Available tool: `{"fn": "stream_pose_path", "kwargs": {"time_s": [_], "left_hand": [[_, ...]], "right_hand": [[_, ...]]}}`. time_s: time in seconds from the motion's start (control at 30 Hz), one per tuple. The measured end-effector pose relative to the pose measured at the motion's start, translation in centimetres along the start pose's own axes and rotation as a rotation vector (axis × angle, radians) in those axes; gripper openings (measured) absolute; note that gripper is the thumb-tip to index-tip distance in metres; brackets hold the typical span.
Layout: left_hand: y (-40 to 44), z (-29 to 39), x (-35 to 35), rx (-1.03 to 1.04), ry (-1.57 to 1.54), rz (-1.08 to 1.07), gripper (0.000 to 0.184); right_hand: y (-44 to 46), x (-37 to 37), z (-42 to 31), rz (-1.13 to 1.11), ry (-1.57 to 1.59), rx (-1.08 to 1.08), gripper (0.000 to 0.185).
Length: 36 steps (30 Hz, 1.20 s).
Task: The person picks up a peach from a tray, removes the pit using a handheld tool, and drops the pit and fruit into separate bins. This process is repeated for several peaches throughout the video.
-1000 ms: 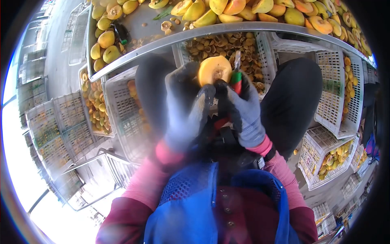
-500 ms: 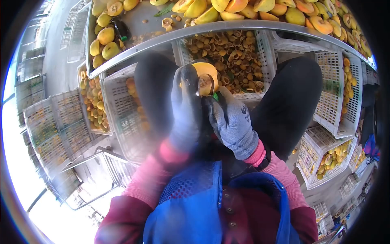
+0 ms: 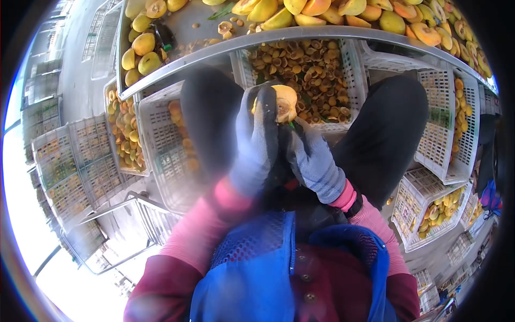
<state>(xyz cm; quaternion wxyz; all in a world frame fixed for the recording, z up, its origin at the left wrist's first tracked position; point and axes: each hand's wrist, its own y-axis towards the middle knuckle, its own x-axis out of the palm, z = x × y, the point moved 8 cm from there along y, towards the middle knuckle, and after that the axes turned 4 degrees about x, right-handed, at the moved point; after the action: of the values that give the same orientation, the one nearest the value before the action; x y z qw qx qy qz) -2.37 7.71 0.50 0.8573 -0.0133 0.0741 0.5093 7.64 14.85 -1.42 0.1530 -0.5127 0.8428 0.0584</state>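
My left hand [image 3: 254,134], in a grey glove with dark fingers, is closed around a yellow peach half [image 3: 287,97]. The cut face is turned up and to the right, with a brownish hollow at its middle. Close below it on the right, my right hand [image 3: 317,163], gloved the same way, is closed around a small pitting tool. Only a bit of green on the tool [image 3: 292,125] shows by the fruit; its handle is hidden in the glove and its tip is hard to make out. Both hands are above my lap, between my knees.
A metal-edged table [image 3: 257,36] ahead bears many peach halves [image 3: 322,8] and a dark object with a green end [image 3: 162,36]. Beneath its edge, a white crate [image 3: 355,80] holds brown pits and scraps [image 3: 300,64]. More crates of peaches stand left [image 3: 161,129] and right [image 3: 429,209].
The peach half has turned in my left hand and its cut face now shows a hollow. My right hand has drawn slightly down and right, and the tool's metal loop no longer shows over the fruit.
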Motion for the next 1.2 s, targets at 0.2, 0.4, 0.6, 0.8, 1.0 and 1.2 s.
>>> {"fn": "stream_pose_path", "kwargs": {"time_s": [0.2,0.4,0.6,0.8,1.0,1.2], "left_hand": [[2.1,0.8,0.6,-0.185,-0.123,-0.213,0.022],[2.0,1.4,1.3,0.129,0.082,-0.309,0.024],[0.2,-1.0,2.4,-0.200,-0.361,-0.272,0.040],[-1.9,-6.0,0.2,-0.658,-0.868,0.150,0.037],[1.3,0.9,-16.0,0.062,0.203,0.195,0.029],[9.4,2.2,-26.0,-0.069,1.573,-0.225,0.028]], "right_hand": [[-0.8,2.9,3.1,-0.122,1.084,0.571,0.032],[-2.9,5.0,-1.0,-0.812,1.911,0.888,0.044],[-3.1,4.7,-3.1,-0.985,2.231,0.735,0.041],[-1.6,3.5,-2.9,-0.974,2.218,0.485,0.041],[-2.8,7.2,5.2,-0.681,1.907,1.048,0.047],[-1.7,5.4,8.7,-0.461,1.372,1.104,0.044]]}}
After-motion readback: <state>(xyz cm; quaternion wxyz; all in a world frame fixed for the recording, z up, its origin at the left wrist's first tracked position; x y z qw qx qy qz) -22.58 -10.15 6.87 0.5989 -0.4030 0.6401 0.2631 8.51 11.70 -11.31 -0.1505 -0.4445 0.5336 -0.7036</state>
